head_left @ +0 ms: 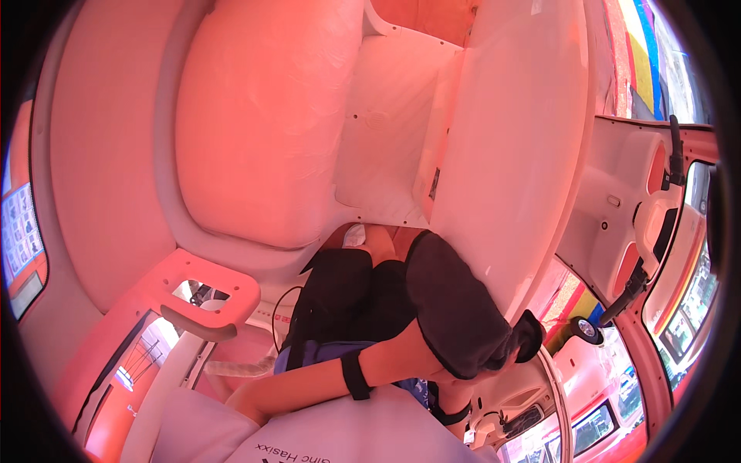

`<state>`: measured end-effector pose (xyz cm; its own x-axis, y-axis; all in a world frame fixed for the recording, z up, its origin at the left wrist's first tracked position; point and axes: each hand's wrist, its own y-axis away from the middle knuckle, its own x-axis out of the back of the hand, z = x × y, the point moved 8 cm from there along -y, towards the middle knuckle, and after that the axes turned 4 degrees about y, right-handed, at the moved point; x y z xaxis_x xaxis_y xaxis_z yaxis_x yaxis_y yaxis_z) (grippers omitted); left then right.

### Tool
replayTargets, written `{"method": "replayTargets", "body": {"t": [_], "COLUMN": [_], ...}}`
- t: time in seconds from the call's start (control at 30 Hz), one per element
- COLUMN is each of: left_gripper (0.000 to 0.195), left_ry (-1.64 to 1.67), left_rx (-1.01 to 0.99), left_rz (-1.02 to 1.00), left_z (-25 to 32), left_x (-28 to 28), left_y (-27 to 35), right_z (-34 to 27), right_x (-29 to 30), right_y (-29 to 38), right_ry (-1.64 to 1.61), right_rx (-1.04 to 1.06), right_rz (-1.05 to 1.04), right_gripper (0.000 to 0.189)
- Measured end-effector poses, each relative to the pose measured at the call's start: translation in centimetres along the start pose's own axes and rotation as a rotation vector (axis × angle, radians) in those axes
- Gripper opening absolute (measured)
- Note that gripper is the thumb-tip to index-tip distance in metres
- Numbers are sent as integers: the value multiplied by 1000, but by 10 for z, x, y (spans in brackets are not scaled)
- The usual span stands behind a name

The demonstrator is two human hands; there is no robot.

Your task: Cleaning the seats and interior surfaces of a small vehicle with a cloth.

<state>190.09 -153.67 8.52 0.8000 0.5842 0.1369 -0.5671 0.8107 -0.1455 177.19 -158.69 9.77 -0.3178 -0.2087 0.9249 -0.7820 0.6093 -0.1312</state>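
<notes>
A dark, thick cloth point(457, 307) is held in front of me, against the edge of a pale curved panel. My left forearm, with a black band round it, reaches across my lap to the cloth. The visible part of my left hand point(431, 354) goes under the cloth, which hides its fingers. Close beside it, my right hand point(492, 370) is at the cloth's bunched lower end point(528, 338); only a little of its skin shows. A second black band point(454, 414) is round my right arm.
I sit inside a small vehicle cabin. A plastic-wrapped padded seat point(260, 121) lies ahead, with a pale panel point(515, 144) to its right. A frame with a rectangular opening point(249, 289) stands at left. A thin cable point(275, 312) hangs by my leg. Other vehicles show through the windows.
</notes>
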Motion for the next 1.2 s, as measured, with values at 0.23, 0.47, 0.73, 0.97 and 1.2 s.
{"method": "replayTargets", "body": {"t": [0.23, 0.47, 0.73, 0.97, 1.2], "left_gripper": [52, 55, 54, 58, 54], "left_ry": [-97, 251, 146, 81, 1], "left_rx": [100, 183, 130, 193, 170], "left_rz": [-92, -140, -124, -166, -386], "left_z": [-17, -12, -17, -13, -30], "left_x": [2, -6, 29, 47, 55], "left_y": [-22, -3, -75, -91, -146], "right_z": [-15, -33, -32, -38, -44], "right_x": [11, 7, 6, 6, 1], "right_y": [-53, -65, -91, -102, -156], "right_ry": [-35, -94, -94, -110, -176], "right_rx": [-213, -143, -141, -147, -377], "right_rz": [24, -159, -229, -216, -417], "right_gripper": [85, 78, 69, 84, 82]}}
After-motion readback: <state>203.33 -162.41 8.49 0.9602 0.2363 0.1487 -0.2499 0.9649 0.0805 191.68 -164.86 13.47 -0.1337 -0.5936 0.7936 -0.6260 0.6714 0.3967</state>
